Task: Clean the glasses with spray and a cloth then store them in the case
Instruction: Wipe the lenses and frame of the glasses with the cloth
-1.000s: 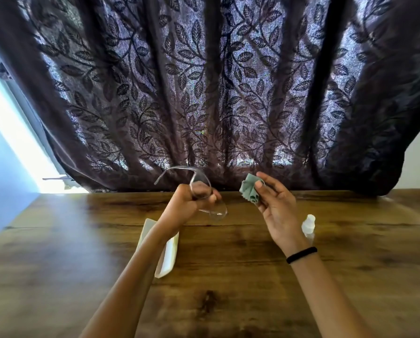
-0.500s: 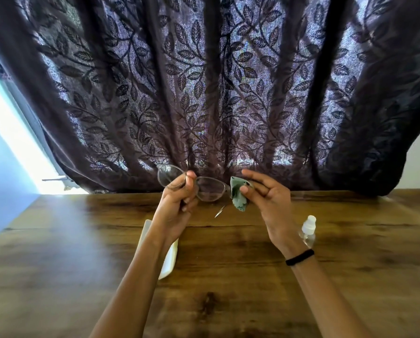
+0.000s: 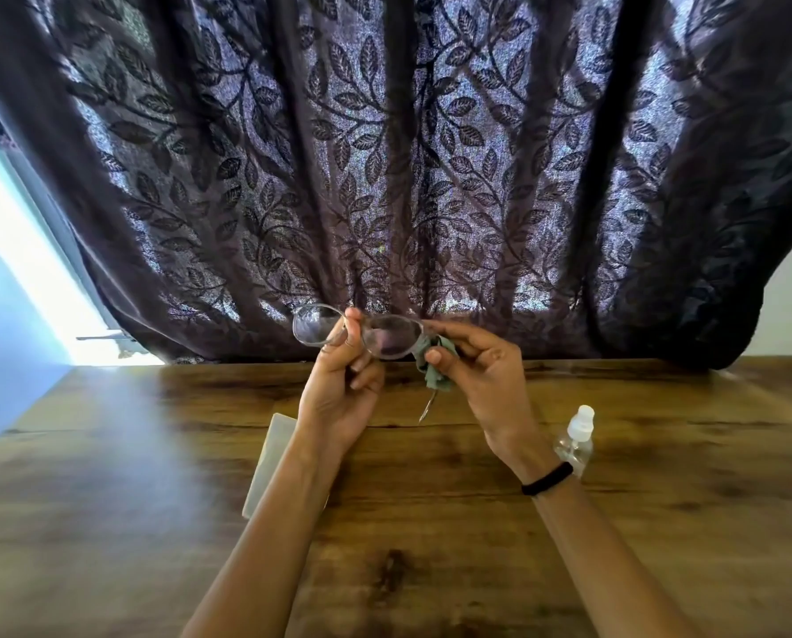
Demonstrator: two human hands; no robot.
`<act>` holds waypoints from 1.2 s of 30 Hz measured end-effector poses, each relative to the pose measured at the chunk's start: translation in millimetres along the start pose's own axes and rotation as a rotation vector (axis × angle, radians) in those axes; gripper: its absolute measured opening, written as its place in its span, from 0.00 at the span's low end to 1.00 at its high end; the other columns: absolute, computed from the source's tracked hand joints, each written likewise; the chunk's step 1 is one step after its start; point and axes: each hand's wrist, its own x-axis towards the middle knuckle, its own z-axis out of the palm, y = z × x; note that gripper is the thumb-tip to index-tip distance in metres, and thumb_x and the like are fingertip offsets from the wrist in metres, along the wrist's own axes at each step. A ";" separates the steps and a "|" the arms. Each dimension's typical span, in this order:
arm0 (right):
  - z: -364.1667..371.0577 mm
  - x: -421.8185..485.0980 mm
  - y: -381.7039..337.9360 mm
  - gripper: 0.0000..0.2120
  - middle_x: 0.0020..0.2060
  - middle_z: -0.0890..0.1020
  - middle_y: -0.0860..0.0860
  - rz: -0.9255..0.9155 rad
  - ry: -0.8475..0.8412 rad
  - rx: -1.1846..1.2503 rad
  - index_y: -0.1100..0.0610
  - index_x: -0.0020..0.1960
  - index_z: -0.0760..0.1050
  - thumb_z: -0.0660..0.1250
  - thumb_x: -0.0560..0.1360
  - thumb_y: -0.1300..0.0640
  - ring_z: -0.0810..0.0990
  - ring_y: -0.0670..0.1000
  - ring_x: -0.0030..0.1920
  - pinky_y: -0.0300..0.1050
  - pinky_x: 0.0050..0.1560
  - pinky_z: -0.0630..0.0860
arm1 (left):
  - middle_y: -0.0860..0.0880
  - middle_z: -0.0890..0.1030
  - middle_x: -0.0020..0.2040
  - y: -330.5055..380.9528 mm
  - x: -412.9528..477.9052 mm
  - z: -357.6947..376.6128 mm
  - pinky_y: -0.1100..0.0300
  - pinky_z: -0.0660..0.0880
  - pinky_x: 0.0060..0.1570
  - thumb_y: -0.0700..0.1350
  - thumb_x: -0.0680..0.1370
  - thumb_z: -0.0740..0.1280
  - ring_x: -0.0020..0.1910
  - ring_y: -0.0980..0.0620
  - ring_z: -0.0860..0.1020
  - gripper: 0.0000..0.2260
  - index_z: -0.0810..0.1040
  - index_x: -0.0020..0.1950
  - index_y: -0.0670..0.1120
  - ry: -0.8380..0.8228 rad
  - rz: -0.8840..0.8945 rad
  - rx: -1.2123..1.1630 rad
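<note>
The clear-framed glasses (image 3: 313, 326) are held up above the far side of the wooden table (image 3: 155, 522), lenses facing me. My left hand (image 3: 339, 393) pinches them at the bridge. My right hand (image 3: 481, 375) pinches a crumpled green cloth (image 3: 435, 375) against the outer edge of the right lens. One temple arm hangs down below the cloth. A white glasses case (image 3: 274, 448) lies on the table, partly hidden under my left forearm. A small clear spray bottle (image 3: 576, 439) with a white cap stands just right of my right wrist.
A dark leaf-patterned curtain (image 3: 431, 177) hangs along the table's far edge. A bright window strip and a blue wall are at the left. A black band sits on my right wrist.
My left hand turned the glasses from edge-on to lenses facing me and raised them. My right hand moved left, bringing the cloth onto the right lens edge.
</note>
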 end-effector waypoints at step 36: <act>-6.6 -7.0 5.6 0.16 0.39 0.86 0.46 0.138 0.067 0.127 0.54 0.50 0.78 0.69 0.63 0.62 0.83 0.43 0.42 0.36 0.36 0.79 | 0.56 0.70 0.27 -7.5 0.0 0.2 0.72 0.59 0.14 0.36 0.80 0.52 0.19 0.61 0.65 0.13 0.73 0.43 0.47 0.092 -0.001 0.056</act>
